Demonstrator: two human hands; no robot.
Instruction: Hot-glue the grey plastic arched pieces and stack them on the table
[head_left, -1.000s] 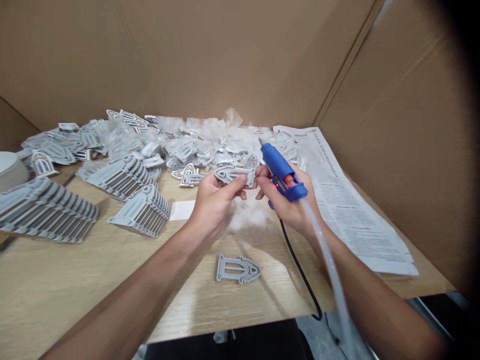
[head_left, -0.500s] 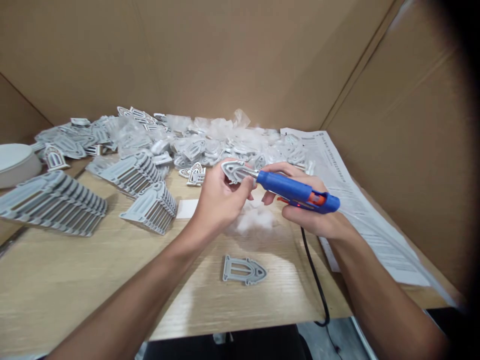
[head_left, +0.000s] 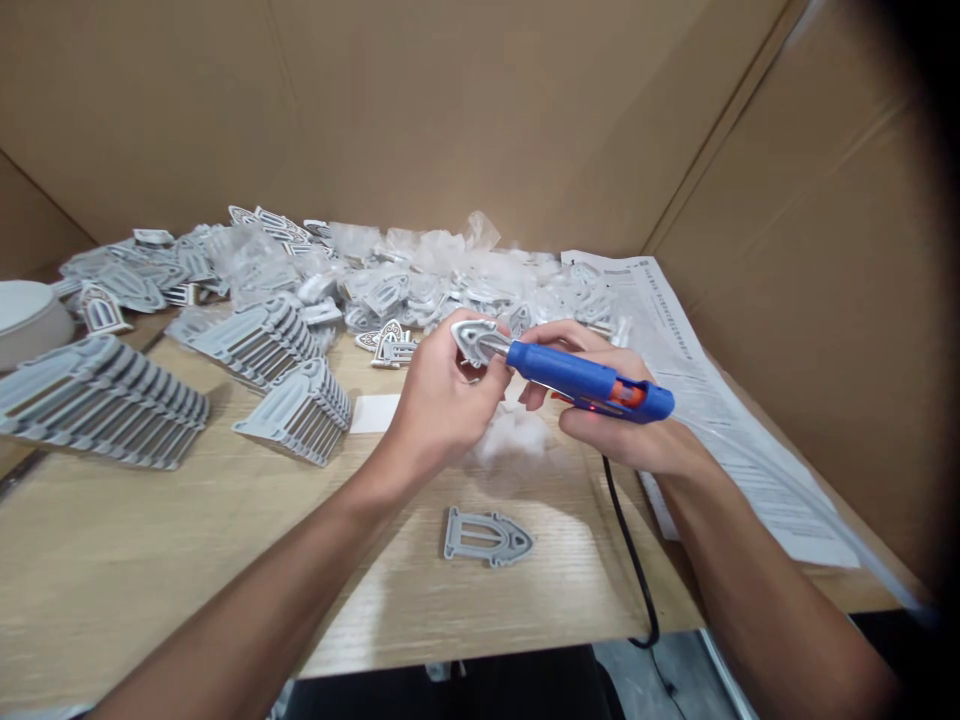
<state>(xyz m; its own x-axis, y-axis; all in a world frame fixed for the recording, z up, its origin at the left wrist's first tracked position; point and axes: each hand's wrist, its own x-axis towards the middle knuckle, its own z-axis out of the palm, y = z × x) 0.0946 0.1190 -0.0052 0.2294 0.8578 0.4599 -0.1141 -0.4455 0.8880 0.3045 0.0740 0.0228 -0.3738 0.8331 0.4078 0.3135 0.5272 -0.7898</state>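
Head view: left hand (head_left: 450, 405) grips arched piece (head_left: 469, 338), partly hidden; right hand (head_left: 637, 440) clasps glue gun (head_left: 566, 375), handle covered

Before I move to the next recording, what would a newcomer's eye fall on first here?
Probably the bright blue glue gun in the right hand, its nozzle at the grey arched piece held in the left hand. Behind them, a jumbled heap of similar pieces and clear plastic spreads along the cardboard wall. Nearer, one loose arched piece lies alone on the wooden table.
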